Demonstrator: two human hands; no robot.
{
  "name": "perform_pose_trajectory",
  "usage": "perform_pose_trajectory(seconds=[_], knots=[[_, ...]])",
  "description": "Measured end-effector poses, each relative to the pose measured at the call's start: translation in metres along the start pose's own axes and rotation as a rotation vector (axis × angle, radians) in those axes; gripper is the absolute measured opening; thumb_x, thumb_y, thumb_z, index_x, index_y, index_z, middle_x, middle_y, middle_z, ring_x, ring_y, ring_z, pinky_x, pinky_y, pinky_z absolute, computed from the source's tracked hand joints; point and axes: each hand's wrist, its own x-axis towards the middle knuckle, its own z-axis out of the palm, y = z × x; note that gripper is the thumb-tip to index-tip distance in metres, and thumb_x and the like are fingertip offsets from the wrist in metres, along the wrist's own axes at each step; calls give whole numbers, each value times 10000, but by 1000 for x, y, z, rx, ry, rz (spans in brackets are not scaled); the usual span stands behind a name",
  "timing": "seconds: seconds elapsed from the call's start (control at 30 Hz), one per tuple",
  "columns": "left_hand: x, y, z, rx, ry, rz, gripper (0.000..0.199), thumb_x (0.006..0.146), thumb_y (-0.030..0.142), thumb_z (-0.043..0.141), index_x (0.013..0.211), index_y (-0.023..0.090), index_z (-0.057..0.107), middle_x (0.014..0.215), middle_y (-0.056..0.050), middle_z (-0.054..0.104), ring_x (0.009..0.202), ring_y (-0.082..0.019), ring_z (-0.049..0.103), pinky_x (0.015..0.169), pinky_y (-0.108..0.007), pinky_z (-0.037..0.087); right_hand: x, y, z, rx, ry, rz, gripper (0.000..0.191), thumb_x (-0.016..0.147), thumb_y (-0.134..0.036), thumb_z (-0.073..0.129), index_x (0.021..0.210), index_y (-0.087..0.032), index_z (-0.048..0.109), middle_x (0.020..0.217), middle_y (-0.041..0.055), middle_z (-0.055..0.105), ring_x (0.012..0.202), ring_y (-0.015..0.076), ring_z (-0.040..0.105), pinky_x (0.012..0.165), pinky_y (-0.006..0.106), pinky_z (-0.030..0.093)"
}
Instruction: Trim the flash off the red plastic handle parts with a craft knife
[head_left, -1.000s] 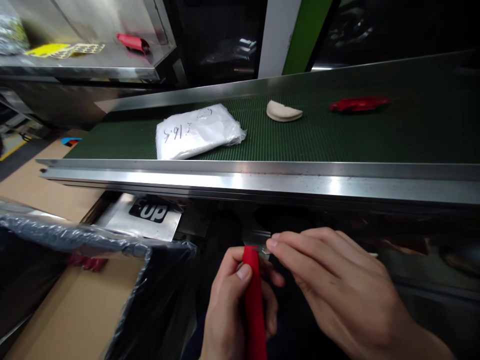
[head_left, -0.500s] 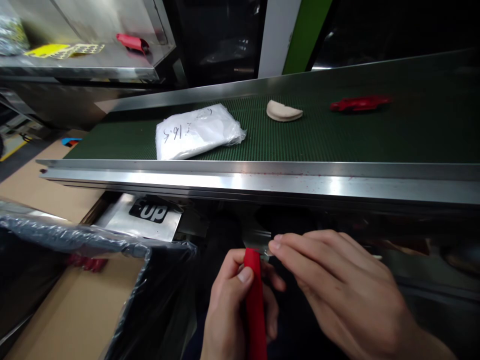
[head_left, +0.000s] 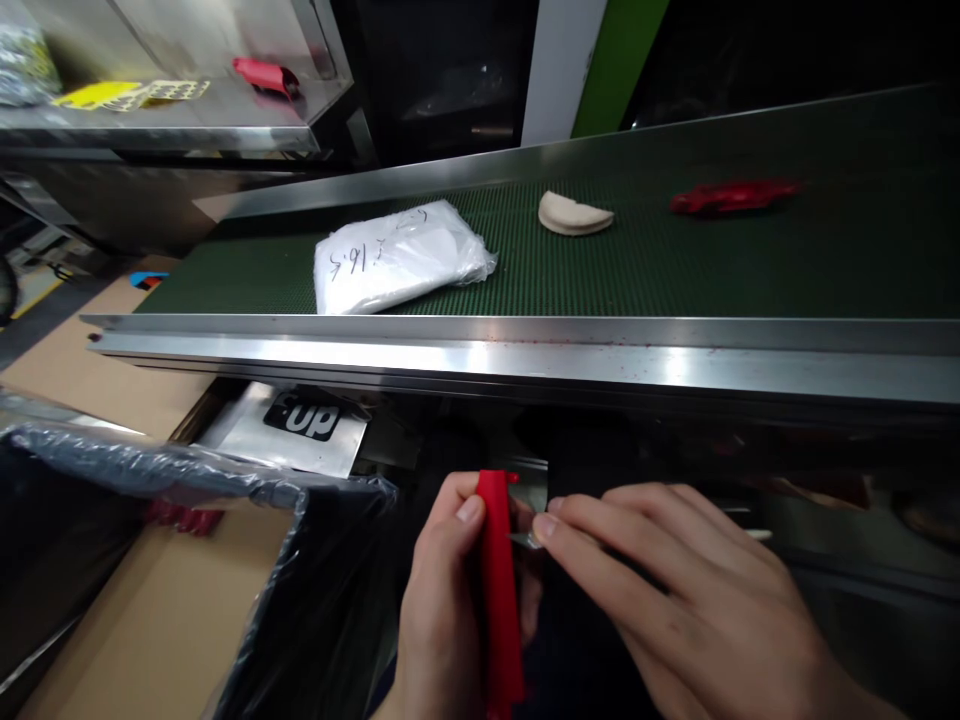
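Observation:
My left hand [head_left: 454,590] is closed around a long red plastic part [head_left: 499,590], held upright with the thumb on its near face. A small red nub juts from the part's top right. In my right hand [head_left: 675,580] is a small thin-bladed knife [head_left: 526,541], pinched between thumb and fingers. Its blade tip meets or nearly meets the part's right edge. Most of the knife's handle is hidden by the hand; a pale end shows behind the knuckles.
Ahead runs a green conveyor belt [head_left: 637,270] with a metal rail [head_left: 420,350]. On it lie a white plastic-wrapped package [head_left: 401,258], a cream half-round pad [head_left: 574,214] and a dark red part [head_left: 735,197]. At left stands a plastic-lined box [head_left: 150,620]; another red part [head_left: 266,76] rests on a steel table [head_left: 187,120].
The red part in my left hand has shifted slightly up and left. My right hand has brought the knife lower along the part's right edge. The camera view has shifted slightly.

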Motion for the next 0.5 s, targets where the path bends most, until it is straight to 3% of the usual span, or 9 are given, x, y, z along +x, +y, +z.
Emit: perform_pose_trajectory(seconds=[0.17, 0.33, 0.5], knots=[[4, 10, -2, 35, -12, -66, 246, 938, 399, 408, 830, 199, 498, 724, 19, 534, 464, -73, 410, 407, -172, 327, -3, -7, -1, -39, 22, -19, 371, 879, -37, 479, 1169, -180, 661, 1129, 35, 693, 886, 193, 616, 773, 344, 466], [10, 14, -4, 47, -20, -12, 252, 938, 386, 414, 808, 188, 503, 718, -6, 553, 549, -104, 475, 482, -192, 391, -6, -12, 3, -91, 29, -88, 330, 899, -81, 478, 1127, -200, 684, 1095, 12, 711, 842, 196, 631, 729, 350, 472], [13, 17, -2, 17, -50, 8, 222, 956, 368, 374, 831, 209, 466, 723, 22, 540, 450, -82, 449, 410, -186, 310, -13, -15, 6, -131, 30, -107, 319, 911, -110, 484, 1129, -218, 690, 1111, -27, 710, 845, 223, 617, 758, 383, 446]])
